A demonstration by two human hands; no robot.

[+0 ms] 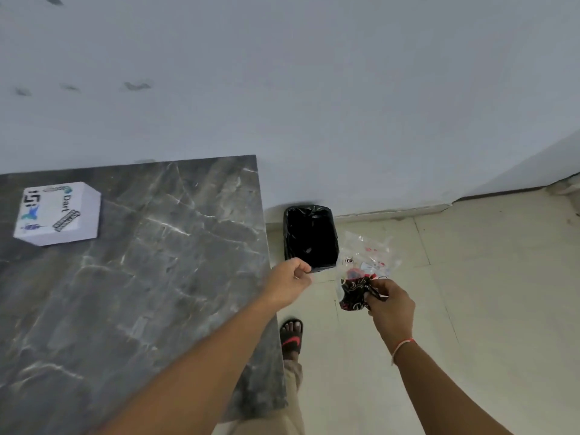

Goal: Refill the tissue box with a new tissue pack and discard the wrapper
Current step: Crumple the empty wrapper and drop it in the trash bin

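My right hand (390,304) grips a crumpled plastic wrapper (365,268), clear with red and black print, held just right of a small bin lined with a black bag (309,238) on the floor. My left hand (290,282) is closed with nothing visible in it, over the table's right edge near the bin's front rim. A white tissue box (58,213) with printed logos stands on the dark marble table (150,277) at the far left.
The bin stands against a white wall (314,89), between the table's right edge and pale floor tiles (486,293). My sandalled foot (292,337) is on the floor beside the table.
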